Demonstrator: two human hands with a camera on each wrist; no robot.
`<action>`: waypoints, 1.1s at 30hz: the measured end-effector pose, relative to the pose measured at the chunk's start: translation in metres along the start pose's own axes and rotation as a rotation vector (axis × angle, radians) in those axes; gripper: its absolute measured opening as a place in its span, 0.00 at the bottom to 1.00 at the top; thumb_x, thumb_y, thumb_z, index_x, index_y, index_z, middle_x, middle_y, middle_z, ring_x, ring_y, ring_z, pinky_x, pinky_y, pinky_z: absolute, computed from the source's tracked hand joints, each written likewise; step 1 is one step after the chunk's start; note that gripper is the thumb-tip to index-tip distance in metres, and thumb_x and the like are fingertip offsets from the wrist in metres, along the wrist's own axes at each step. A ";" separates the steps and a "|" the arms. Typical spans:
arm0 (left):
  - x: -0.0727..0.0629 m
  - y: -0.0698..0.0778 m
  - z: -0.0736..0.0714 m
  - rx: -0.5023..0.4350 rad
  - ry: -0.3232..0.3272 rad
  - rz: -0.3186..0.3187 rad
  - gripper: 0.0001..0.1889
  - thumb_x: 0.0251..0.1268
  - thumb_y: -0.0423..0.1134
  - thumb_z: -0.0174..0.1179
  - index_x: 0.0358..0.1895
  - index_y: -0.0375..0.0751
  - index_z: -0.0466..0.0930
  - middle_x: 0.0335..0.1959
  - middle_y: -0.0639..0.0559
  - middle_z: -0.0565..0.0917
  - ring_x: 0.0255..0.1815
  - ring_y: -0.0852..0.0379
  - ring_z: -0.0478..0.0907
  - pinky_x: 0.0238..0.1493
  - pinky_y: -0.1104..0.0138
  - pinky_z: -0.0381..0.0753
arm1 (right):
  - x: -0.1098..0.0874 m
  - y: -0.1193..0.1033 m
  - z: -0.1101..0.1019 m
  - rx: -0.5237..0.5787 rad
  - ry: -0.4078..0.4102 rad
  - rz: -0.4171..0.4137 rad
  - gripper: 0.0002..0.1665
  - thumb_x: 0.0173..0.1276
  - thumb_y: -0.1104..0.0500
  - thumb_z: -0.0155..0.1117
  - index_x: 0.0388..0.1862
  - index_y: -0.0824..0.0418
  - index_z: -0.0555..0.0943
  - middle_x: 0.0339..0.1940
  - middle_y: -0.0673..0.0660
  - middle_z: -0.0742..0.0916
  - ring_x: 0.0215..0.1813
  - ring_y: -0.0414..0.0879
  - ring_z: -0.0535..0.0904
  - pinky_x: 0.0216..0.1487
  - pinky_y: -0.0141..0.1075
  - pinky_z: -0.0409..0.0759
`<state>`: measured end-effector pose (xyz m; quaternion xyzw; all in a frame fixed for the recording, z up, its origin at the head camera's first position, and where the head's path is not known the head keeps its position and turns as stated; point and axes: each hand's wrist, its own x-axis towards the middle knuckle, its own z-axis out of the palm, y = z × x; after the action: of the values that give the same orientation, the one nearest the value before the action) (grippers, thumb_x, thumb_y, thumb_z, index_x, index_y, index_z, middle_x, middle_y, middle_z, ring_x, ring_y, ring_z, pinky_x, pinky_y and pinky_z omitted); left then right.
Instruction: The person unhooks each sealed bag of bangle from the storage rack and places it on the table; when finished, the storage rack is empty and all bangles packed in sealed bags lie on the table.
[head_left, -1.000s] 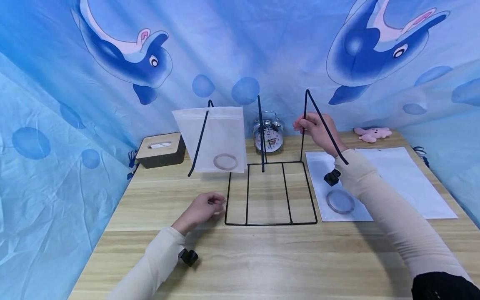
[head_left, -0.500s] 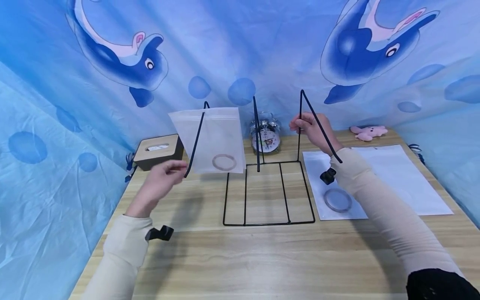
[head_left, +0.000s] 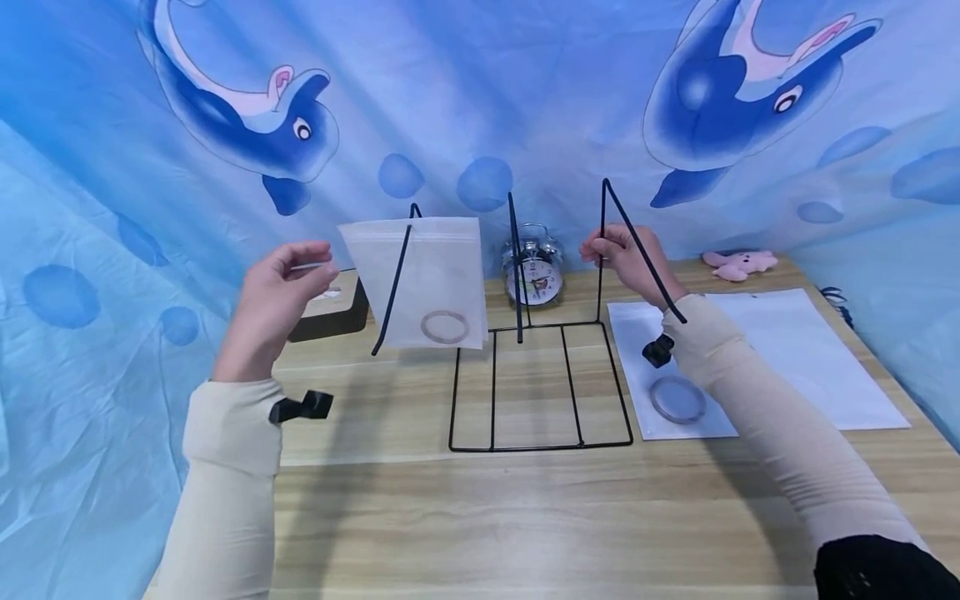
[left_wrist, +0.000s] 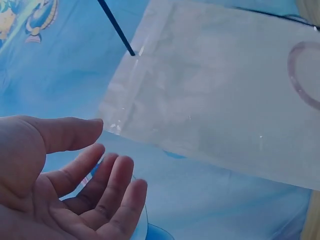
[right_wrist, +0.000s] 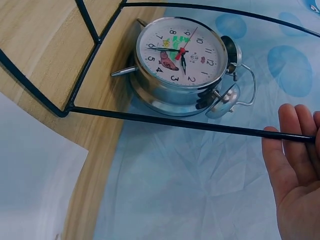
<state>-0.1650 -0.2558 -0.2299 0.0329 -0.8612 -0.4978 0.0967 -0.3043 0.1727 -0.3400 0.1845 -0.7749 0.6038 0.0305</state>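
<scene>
– where are your hands?
– your right hand [head_left: 630,257] grips the right upright [head_left: 600,287] of the black wire rack [head_left: 540,448]. your left hand [head_left: 273,292] grasps nothing; its fingers bend loosely, left of the rack.
– and your frosted zip bag [head_left: 427,279]?
– it hangs from the rack's left prong [head_left: 392,292], seemingly threaded near its top edge.
– what could go wrong for you?
– that prong's front end is free, so if your left fingers catch the bag and drag it forward, it could slip off. a tug from your right hand might skid or tip the rack, and a backward shove could knock the alarm clock [head_left: 538,282] behind the rack.
</scene>
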 end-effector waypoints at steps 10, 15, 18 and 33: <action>0.023 0.003 0.016 0.042 0.071 0.059 0.28 0.69 0.45 0.66 0.69 0.43 0.72 0.61 0.46 0.76 0.62 0.52 0.75 0.60 0.61 0.78 | -0.004 -0.001 0.001 -0.033 0.002 0.001 0.15 0.80 0.57 0.54 0.46 0.69 0.81 0.44 0.64 0.86 0.48 0.52 0.84 0.56 0.41 0.83; 0.026 0.002 0.025 0.071 0.099 0.085 0.26 0.68 0.47 0.67 0.65 0.41 0.75 0.57 0.46 0.78 0.59 0.53 0.77 0.58 0.61 0.79 | -0.003 -0.001 0.001 -0.022 -0.002 -0.012 0.15 0.80 0.58 0.53 0.45 0.69 0.81 0.43 0.64 0.85 0.48 0.54 0.84 0.56 0.43 0.83; 0.029 0.002 0.031 0.079 0.112 0.081 0.25 0.67 0.49 0.67 0.62 0.41 0.76 0.55 0.47 0.79 0.57 0.54 0.76 0.57 0.61 0.79 | -0.002 -0.001 0.001 -0.015 0.001 -0.012 0.14 0.80 0.59 0.53 0.44 0.69 0.81 0.43 0.63 0.85 0.49 0.57 0.83 0.56 0.44 0.83; 0.024 -0.008 0.033 0.080 0.211 0.101 0.24 0.64 0.60 0.63 0.49 0.43 0.86 0.39 0.52 0.81 0.40 0.55 0.74 0.34 0.67 0.72 | -0.003 0.000 0.000 -0.036 -0.002 -0.013 0.15 0.80 0.58 0.53 0.45 0.68 0.81 0.44 0.63 0.85 0.51 0.59 0.83 0.57 0.43 0.82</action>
<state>-0.1956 -0.2357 -0.2498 0.0453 -0.8661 -0.4513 0.2103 -0.3019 0.1730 -0.3410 0.1894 -0.7844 0.5894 0.0368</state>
